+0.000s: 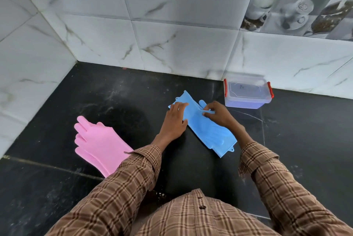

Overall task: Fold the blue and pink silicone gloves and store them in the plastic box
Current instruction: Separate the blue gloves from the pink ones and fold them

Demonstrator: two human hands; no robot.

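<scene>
The blue silicone gloves (205, 128) lie as one flat diagonal strip on the black counter (107, 90), one cuff toward the wall and one toward me. My left hand (174, 116) presses flat on the strip's far left part. My right hand (217, 112) pinches a blue glove finger near the strip's right edge. The pink gloves (97, 144) lie flat to the left, fingers pointing away, their cuff end hidden under my left sleeve. The clear plastic box (248, 92) with red clips stands shut at the back right, against the wall.
White marble-look tiled walls (172, 31) meet in a corner at the back left and bound the counter on two sides. My checked sleeves and shirt fill the lower part of the view.
</scene>
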